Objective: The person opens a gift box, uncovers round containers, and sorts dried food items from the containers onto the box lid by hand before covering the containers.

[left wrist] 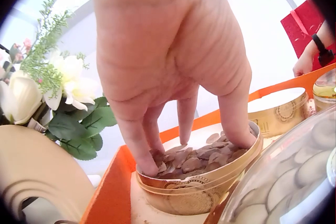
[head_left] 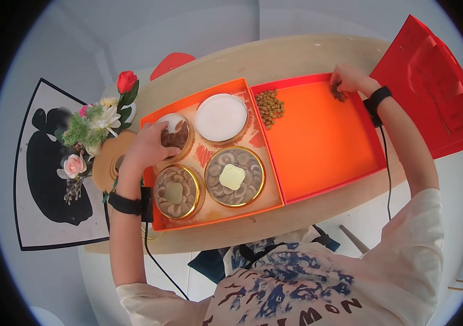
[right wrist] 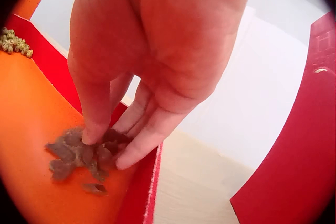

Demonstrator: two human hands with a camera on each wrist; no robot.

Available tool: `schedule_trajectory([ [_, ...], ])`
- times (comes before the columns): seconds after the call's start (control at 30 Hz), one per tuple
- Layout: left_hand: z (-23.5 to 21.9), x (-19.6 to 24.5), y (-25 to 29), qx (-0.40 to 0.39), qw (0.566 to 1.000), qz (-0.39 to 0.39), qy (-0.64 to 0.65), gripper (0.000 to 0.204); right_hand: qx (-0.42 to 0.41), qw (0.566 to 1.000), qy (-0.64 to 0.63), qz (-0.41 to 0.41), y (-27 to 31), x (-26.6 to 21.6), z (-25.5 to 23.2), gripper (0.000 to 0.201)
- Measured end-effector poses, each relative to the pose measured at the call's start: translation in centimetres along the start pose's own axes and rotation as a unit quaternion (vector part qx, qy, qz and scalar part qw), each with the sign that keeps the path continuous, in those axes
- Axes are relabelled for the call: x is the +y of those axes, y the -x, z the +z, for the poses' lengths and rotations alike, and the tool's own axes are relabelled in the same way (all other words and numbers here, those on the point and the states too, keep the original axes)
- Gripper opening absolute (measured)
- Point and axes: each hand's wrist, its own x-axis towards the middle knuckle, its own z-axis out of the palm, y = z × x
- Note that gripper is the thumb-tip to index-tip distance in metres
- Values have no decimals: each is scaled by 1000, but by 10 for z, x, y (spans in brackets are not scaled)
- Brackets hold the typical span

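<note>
My left hand (head_left: pixel 147 145) reaches down into a round gold tin (left wrist: pixel 184 203) holding thin brown dried slices (left wrist: pixel 202 158). In the left wrist view its thumb and fingers are spread, fingertips among the slices just inside the rim. At the far right corner of the red-edged box (head_left: pixel 326 198), my right hand (head_left: pixel 351 79) bends over dark brown dried pieces (right wrist: pixel 63 153). In the right wrist view the thumb and fingertips close around some of these pieces, while others lie loose on the orange bottom.
An orange-edged box (head_left: pixel 218 219) holds the tins, including a white-bottomed one (head_left: pixel 221 117) and clear-lidded ones (head_left: pixel 235 176) with pale round slices. Small greenish-brown pieces (head_left: pixel 269 107) are heaped in the red box's far left corner. Flowers (head_left: pixel 98 122) stand left; a red lid (head_left: pixel 432 92) stands right.
</note>
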Motion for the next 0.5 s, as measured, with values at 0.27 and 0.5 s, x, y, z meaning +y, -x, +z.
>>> schedule_trajectory([
  [0.27, 1, 0, -3, 6, 999, 21, 26, 64, 54, 998, 34, 13, 3, -27, -24, 23],
  [0.5, 0, -6, -1, 39, 993, 52, 96, 56, 182, 958, 19, -219, -4, -142, -44, 19],
])
